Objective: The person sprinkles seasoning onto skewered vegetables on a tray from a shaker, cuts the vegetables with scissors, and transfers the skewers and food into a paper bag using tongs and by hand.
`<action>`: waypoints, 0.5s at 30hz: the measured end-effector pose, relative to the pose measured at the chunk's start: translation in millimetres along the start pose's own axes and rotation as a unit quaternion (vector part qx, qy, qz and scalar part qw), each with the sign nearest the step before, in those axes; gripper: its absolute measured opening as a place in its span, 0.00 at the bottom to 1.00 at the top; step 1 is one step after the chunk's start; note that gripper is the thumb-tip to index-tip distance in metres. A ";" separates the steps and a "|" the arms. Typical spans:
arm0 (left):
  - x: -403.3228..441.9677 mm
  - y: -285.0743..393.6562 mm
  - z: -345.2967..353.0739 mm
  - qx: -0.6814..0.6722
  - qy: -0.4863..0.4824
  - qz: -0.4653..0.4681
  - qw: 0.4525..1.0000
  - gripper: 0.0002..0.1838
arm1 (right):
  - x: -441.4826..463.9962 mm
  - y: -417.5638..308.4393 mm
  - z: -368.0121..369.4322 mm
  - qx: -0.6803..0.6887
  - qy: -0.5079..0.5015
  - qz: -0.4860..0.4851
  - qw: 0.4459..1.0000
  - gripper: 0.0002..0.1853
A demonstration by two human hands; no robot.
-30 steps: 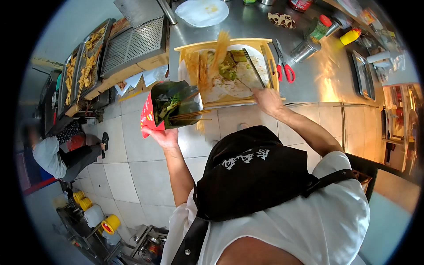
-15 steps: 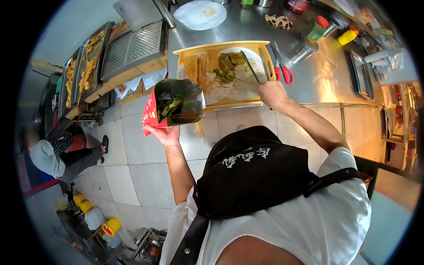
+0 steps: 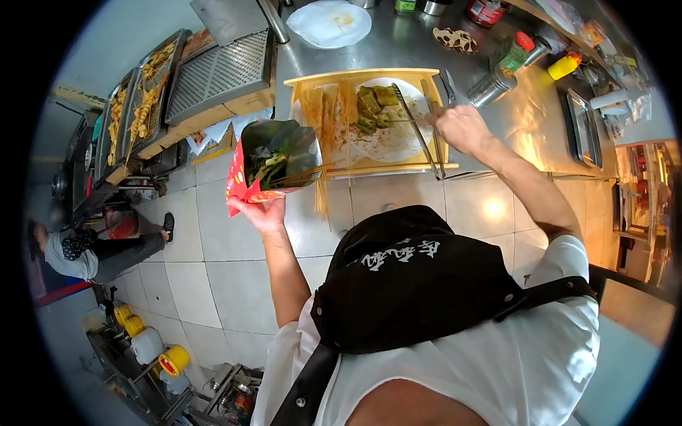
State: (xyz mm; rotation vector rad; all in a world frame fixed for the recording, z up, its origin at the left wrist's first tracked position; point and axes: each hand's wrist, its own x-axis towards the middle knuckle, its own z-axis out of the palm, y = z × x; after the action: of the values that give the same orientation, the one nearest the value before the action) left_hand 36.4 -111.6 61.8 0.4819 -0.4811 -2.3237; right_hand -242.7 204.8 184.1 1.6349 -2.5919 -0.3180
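Note:
My left hand (image 3: pixel 261 213) grips the base of a red paper bag (image 3: pixel 238 186) with a dark lining. Leafy greens (image 3: pixel 273 169) and thin wooden skewers (image 3: pixel 305 172) stick out of its open mouth. My right hand (image 3: pixel 465 129) is closed over the handles of the scissors (image 3: pixel 447 85), whose blades show beyond my fingers; the handles are hidden. Beside it, metal tongs (image 3: pixel 420 133) lie across the wooden tray (image 3: pixel 312 79), reaching over its near edge. Cut green pieces (image 3: pixel 373 110) rest on white paper in the tray, with bundled skewers on its left.
A steel counter (image 3: pixel 405 53) carries a white paper sheet (image 3: pixel 330 25), a shaker (image 3: pixel 491 86), a spice jar (image 3: pixel 515 53) and a yellow bottle (image 3: pixel 563 66). Racks of skewered food (image 3: pixel 148 99) stand left. Another person (image 3: pixel 78 255) is at far left.
My right hand has let go of the tongs and moved right and up onto the scissors. The tongs now lie on the tray. The bag has shifted slightly left.

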 end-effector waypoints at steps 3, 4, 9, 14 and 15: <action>-2.5 -2.1 5.1 -0.008 -0.002 -0.018 1.000 0.57 | 3.4 2.2 -34.6 -0.088 -0.077 -0.025 0.993 0.08; -1.9 -3.3 4.5 -0.014 -0.001 -0.023 1.000 0.56 | 4.3 6.5 -35.3 -0.107 -0.075 -0.032 0.991 0.07; 0.0 -5.2 -6.0 -0.055 0.006 -0.035 0.998 0.55 | 2.6 14.6 -49.9 -0.074 -0.079 0.024 0.994 0.07; -5.5 -7.4 -0.6 -0.048 0.033 -0.028 0.998 0.54 | 11.5 5.4 -33.2 -0.002 -0.098 0.025 0.995 0.08; -4.6 -8.2 -0.8 -0.055 0.033 -0.029 0.998 0.54 | 15.6 -1.5 -28.5 0.025 -0.096 0.025 0.995 0.08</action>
State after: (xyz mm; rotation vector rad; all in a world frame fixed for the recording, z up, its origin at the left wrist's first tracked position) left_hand 35.3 -103.0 58.3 0.5250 -0.3103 -2.3665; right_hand -243.6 186.2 210.7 1.6272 -2.7958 -0.4320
